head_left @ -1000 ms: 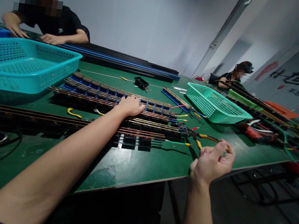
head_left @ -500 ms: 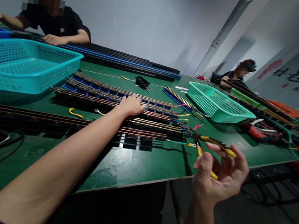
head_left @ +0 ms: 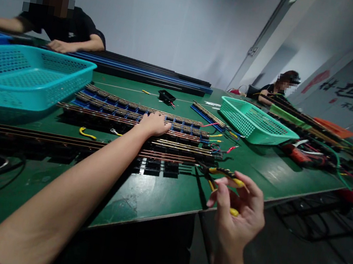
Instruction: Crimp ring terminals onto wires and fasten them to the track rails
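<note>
My left hand (head_left: 155, 124) rests across the row of blue and black strips with copper rods (head_left: 113, 108), its fingers curled over one strip and partly hidden. My right hand (head_left: 240, 213) holds pliers (head_left: 225, 173) with yellow and black handles, which are spread apart. The pliers' dark jaws are at the right end of the nearest black strip with copper rods (head_left: 61, 139); whether they touch a wire there I cannot tell. Short coloured wires (head_left: 216, 143) stick out from the right ends of the other strips.
A turquoise basket (head_left: 84, 77) stands at left, a green basket (head_left: 256, 133) at right. A small black box (head_left: 167, 97) and a yellow wire piece (head_left: 87, 133) lie on the green table (head_left: 152, 199). Two people sit beyond. Red-handled tools (head_left: 300, 156) and more wiring lie at right.
My right hand has moved left with the pliers, bringing the jaws to the end of the nearest strip. My left hand has stayed on the strips.
</note>
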Tool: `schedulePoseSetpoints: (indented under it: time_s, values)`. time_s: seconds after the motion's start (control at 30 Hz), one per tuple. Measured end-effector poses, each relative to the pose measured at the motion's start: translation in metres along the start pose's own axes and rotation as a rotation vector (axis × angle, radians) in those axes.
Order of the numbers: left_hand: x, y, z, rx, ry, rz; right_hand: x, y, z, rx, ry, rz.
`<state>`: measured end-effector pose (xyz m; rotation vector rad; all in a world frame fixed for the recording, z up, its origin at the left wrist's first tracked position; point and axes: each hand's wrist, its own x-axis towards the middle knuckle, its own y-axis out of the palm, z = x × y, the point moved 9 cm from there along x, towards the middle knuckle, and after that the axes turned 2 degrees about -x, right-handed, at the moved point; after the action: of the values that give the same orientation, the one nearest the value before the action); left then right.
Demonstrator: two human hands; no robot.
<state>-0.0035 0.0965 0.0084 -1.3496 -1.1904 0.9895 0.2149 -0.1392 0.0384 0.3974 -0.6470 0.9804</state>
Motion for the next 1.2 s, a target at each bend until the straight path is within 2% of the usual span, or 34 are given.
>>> schedulePoseSetpoints:
  time_s: [0.1, 0.23, 0.47, 0.53, 0.6, 0.7, 0.8, 1.03, 1.13, 1.2]
  values:
    - [0.001, 0.000, 0.000, 0.003, 0.006, -0.002, -0.004, 0.004, -0.002, -0.119, -0.057, 0.072]
    - [0.001, 0.001, 0.001, 0.005, 0.003, -0.005, -0.011, 0.014, 0.005, -0.243, -0.193, 0.244]
    - [0.002, 0.002, 0.001, -0.002, 0.002, -0.008, -0.013, 0.024, 0.015, -0.254, -0.324, 0.398]
    - [0.002, 0.002, 0.002, -0.005, -0.003, -0.007, -0.012, 0.024, 0.014, -0.243, -0.317, 0.408]
    - [0.002, 0.002, 0.002, -0.006, -0.006, -0.010, -0.009, 0.016, 0.008, -0.220, -0.243, 0.323]
    - [0.002, 0.002, 0.002, -0.006, 0.002, -0.016, -0.006, -0.001, -0.004, -0.148, -0.079, 0.101]
    - [0.002, 0.001, 0.002, -0.005, 0.007, -0.027, -0.011, -0.006, -0.014, -0.014, 0.053, -0.039]
    - [0.001, 0.002, 0.003, -0.006, -0.005, -0.027, -0.023, -0.009, -0.013, 0.145, 0.043, -0.290]
    - [0.002, 0.002, 0.004, -0.008, -0.007, -0.030, -0.025, -0.016, -0.025, 0.222, 0.138, -0.381]
    - [0.002, 0.002, 0.003, -0.011, 0.003, -0.038, -0.025, -0.019, -0.032, 0.239, 0.200, -0.392]
